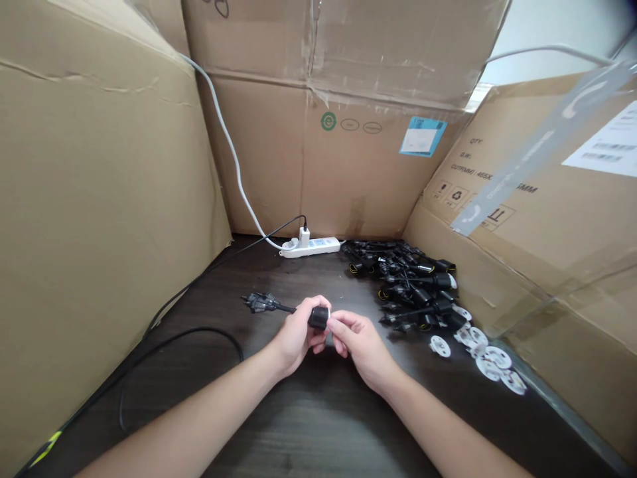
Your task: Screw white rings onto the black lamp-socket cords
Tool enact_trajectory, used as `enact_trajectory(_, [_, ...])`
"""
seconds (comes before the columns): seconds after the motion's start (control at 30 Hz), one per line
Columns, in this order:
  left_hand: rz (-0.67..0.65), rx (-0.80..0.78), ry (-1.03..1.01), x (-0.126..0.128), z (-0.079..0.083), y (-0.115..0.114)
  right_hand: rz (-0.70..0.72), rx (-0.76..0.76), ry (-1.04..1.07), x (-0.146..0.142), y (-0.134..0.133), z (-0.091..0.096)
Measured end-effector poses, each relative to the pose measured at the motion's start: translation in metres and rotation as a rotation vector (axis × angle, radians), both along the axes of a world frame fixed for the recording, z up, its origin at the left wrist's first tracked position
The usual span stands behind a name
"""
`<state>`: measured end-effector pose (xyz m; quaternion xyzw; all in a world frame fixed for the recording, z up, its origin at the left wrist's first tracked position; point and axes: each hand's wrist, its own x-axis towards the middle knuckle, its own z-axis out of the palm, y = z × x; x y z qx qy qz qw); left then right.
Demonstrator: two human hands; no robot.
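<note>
Fingers (342, 324) gripping black lamp socket (318, 318)

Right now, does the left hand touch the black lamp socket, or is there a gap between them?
Touching: the head view shows the left hand gripping the black lamp socket, fingers wrapped around it.

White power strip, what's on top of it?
A white charger is plugged into the white power strip, a thin black cord rising from its top. The charger covers the socket it sits in, and the strip's underside is hidden against the dark table.
</note>
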<state>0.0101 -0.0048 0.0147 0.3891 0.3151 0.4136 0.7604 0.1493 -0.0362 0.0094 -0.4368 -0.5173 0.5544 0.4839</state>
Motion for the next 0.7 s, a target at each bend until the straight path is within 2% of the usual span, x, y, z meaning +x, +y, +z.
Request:
enact_trajectory(0.5, [0.037, 0.012, 0.006, 0.0017, -0.0022, 0.0009, 0.014, 0.004, -0.06, -0.0014, -0.0014, 0.006])
enact_trajectory(0.7, [0.048, 0.105, 0.046, 0.0004, -0.0032, 0.0019, 0.007, 0.018, -0.08, 0.0004, -0.0012, 0.0058])
